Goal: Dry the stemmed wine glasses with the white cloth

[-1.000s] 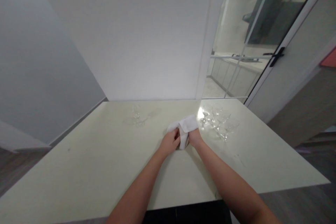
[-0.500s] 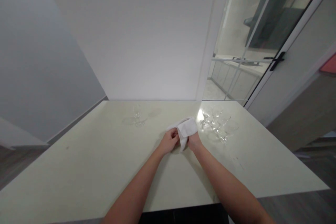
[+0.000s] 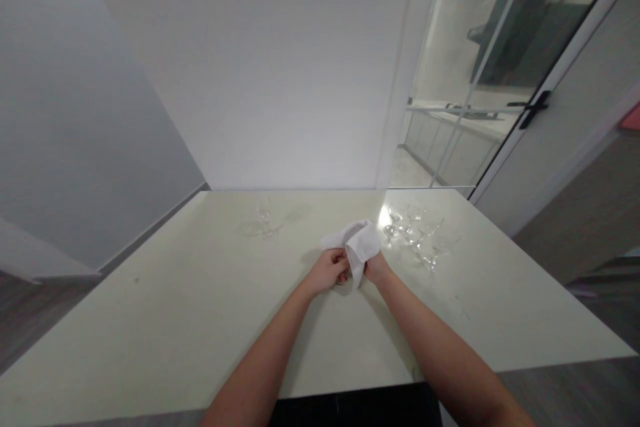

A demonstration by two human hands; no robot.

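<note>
In the middle of the table a white cloth point(image 3: 364, 243) hangs in folds from my right hand point(image 3: 375, 267), whose fingers are closed on it and partly hidden behind it. Close beside it, my left hand point(image 3: 327, 271) is closed, with its fingertips at the cloth's lower left edge. A faint clear rim shows under those fingertips, looking like the foot of a stemmed glass; the cloth hides the rest. One clear stemmed glass point(image 3: 265, 217) stands apart toward the back left. Several more clear stemmed glasses point(image 3: 410, 232) are grouped right of my hands.
The pale table point(image 3: 200, 320) backs onto a white wall point(image 3: 300, 80). A glazed door with a black handle point(image 3: 535, 109) is at the right, and a kitchen counter shows through the panes. A black object point(image 3: 355, 407) is at the table's near edge.
The cloth has been turned and refolded in my hands; its loose corner now hangs more to the right. Both hands stay close together. The view has shifted slightly.
</note>
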